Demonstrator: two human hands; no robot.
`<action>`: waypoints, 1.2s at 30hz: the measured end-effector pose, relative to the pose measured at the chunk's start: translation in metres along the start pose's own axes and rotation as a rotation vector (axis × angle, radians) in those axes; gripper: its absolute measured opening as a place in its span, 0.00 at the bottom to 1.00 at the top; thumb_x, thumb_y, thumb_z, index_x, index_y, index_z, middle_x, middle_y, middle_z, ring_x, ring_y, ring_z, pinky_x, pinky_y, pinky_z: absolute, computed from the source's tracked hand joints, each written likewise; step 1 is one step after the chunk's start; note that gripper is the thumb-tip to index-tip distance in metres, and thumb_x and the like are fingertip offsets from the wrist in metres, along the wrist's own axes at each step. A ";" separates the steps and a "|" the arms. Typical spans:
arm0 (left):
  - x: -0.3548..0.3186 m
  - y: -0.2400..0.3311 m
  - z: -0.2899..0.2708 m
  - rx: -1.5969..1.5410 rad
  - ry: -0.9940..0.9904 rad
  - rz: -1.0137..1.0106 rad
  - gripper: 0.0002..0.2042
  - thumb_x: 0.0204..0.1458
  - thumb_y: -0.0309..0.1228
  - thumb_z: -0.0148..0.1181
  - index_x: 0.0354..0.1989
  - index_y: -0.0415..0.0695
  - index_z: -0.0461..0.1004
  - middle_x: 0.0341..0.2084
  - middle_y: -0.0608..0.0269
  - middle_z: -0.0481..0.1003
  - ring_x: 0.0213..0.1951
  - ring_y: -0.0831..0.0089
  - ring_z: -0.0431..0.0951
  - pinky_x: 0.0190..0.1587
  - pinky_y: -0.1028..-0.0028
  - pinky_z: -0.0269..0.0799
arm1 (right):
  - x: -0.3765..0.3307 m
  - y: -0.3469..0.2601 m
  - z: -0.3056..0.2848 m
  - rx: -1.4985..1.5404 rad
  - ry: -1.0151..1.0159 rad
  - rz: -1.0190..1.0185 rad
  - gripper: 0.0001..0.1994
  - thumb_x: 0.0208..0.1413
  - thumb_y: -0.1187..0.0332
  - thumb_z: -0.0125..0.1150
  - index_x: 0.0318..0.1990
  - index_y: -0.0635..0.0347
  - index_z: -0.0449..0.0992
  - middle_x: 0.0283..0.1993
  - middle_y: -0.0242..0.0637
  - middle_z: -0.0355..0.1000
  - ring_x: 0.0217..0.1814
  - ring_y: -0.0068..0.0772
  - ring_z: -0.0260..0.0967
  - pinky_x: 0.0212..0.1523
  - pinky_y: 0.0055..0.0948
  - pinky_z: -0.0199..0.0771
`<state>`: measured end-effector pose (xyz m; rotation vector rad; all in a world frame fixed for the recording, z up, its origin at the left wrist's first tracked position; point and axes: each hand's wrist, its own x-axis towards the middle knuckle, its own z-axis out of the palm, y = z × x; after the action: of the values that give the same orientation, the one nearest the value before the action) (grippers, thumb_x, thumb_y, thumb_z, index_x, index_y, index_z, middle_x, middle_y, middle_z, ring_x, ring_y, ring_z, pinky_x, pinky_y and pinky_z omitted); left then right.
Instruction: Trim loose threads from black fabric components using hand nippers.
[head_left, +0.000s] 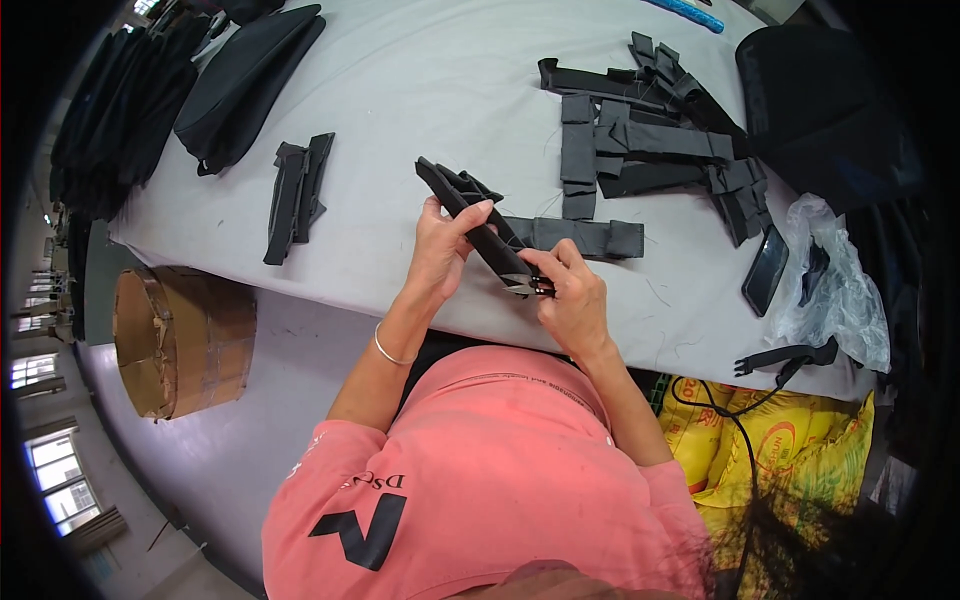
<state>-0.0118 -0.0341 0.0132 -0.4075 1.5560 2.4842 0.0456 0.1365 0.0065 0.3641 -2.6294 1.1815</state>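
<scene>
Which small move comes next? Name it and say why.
Probably close the snips at the near end of the held strip: the right hand has their blades at or very near that end, and the left hand grips the strip farther up, which should steady it.

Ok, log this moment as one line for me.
left grip: dark fabric strip | right grip: small snips, blades at strip's near end | table: dark strip pile right, smaller stack left
</scene>
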 end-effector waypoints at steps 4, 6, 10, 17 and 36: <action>0.001 0.000 -0.003 -0.034 -0.064 0.038 0.25 0.46 0.27 0.66 0.47 0.38 0.57 0.33 0.60 0.71 0.32 0.73 0.74 0.38 0.73 0.73 | 0.003 0.003 -0.001 0.071 0.006 0.039 0.20 0.36 0.84 0.55 0.39 0.52 0.77 0.29 0.33 0.62 0.26 0.38 0.68 0.24 0.35 0.68; -0.001 0.000 -0.001 -0.028 -0.066 0.080 0.24 0.46 0.27 0.66 0.47 0.38 0.58 0.33 0.60 0.71 0.31 0.74 0.74 0.38 0.73 0.72 | 0.005 0.003 -0.004 0.087 0.008 0.048 0.20 0.36 0.84 0.54 0.39 0.52 0.78 0.29 0.33 0.62 0.26 0.38 0.68 0.25 0.35 0.67; -0.005 0.003 -0.002 0.058 -0.077 0.147 0.23 0.46 0.26 0.66 0.48 0.42 0.59 0.29 0.64 0.71 0.31 0.77 0.73 0.35 0.77 0.68 | 0.006 0.009 -0.010 0.139 0.011 0.066 0.20 0.36 0.84 0.53 0.39 0.51 0.78 0.32 0.33 0.64 0.27 0.38 0.68 0.27 0.34 0.67; -0.009 0.004 0.001 0.176 -0.078 0.322 0.26 0.47 0.25 0.65 0.52 0.44 0.57 0.33 0.59 0.75 0.32 0.75 0.77 0.27 0.80 0.65 | 0.012 -0.003 -0.022 0.190 0.010 0.148 0.17 0.42 0.80 0.57 0.41 0.52 0.78 0.38 0.35 0.64 0.31 0.37 0.70 0.31 0.33 0.68; -0.013 -0.004 0.002 0.292 -0.147 0.610 0.35 0.41 0.17 0.67 0.54 0.46 0.50 0.43 0.51 0.73 0.39 0.71 0.77 0.43 0.73 0.73 | 0.020 -0.012 -0.021 0.153 0.131 0.172 0.10 0.48 0.67 0.65 0.40 0.54 0.79 0.32 0.30 0.75 0.28 0.30 0.72 0.27 0.27 0.67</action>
<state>0.0013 -0.0310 0.0149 0.3394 2.1829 2.5261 0.0325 0.1415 0.0347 0.0844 -2.5052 1.4142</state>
